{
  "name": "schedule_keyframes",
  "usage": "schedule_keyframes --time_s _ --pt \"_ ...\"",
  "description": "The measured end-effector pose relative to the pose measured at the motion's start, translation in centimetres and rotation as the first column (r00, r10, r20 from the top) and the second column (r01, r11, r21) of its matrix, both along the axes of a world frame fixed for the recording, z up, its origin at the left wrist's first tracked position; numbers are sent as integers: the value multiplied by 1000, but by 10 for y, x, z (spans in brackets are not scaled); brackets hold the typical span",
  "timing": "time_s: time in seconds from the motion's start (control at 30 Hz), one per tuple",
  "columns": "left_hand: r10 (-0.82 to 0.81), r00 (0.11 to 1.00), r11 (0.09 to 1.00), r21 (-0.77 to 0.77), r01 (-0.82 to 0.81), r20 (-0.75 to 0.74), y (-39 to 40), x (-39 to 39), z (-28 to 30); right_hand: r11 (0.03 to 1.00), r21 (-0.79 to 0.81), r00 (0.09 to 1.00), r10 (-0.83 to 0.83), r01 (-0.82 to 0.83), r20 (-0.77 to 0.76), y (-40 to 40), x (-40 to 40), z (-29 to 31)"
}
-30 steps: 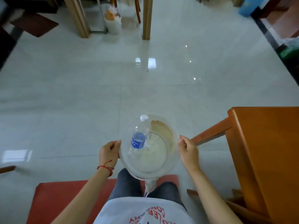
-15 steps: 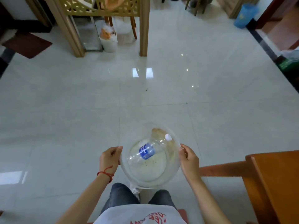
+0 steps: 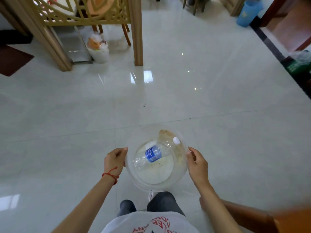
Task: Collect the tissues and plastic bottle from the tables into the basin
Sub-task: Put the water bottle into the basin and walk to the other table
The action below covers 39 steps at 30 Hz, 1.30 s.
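Note:
I carry a clear round plastic basin (image 3: 143, 181) in front of me over the tiled floor. My left hand (image 3: 114, 158) grips its left rim and my right hand (image 3: 196, 163) grips its right rim. Inside lies a clear plastic bottle (image 3: 152, 154) with a blue label and a white cap, on its side, cap pointing far right. A crumpled brownish tissue (image 3: 165, 134) rests against the basin's far wall.
A wooden lattice screen with posts (image 3: 137, 39) stands ahead at the left. A white bin (image 3: 99, 49) full of rubbish sits beside it. A blue bin (image 3: 248, 12) is at the far right. A wooden chair (image 3: 249, 216) is at the lower right.
I have walked forward: the orange table and red seat have slid out of view and the screen is nearer. The bottle has rolled from upright-leaning to lying on its side.

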<state>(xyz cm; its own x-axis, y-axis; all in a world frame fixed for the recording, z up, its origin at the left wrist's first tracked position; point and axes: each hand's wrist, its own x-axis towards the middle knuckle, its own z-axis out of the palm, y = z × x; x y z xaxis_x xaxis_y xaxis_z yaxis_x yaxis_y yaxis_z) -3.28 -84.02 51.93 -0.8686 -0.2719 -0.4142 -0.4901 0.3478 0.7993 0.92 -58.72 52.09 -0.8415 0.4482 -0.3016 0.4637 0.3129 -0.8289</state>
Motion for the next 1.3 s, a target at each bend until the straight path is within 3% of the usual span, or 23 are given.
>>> schedule_keyframes --time_s 0.4,0.6,0.9,1.3 --pt "-108 994 994 3 108 -22 78 -159 13 990 -32 990 -140 140 -13 69 -125 9" --pt "-338 941 941 9 338 -24 129 -242 10 932 -48 932 -361 359 -35 99 -156 7" --pt "-667 745 745 9 667 -27 223 -330 15 726 -41 725 -688 687 -38 128 -167 8" --pt "-911 411 411 22 911 -23 356 -341 8 407 5 407 -913 914 -38 170 -134 3"
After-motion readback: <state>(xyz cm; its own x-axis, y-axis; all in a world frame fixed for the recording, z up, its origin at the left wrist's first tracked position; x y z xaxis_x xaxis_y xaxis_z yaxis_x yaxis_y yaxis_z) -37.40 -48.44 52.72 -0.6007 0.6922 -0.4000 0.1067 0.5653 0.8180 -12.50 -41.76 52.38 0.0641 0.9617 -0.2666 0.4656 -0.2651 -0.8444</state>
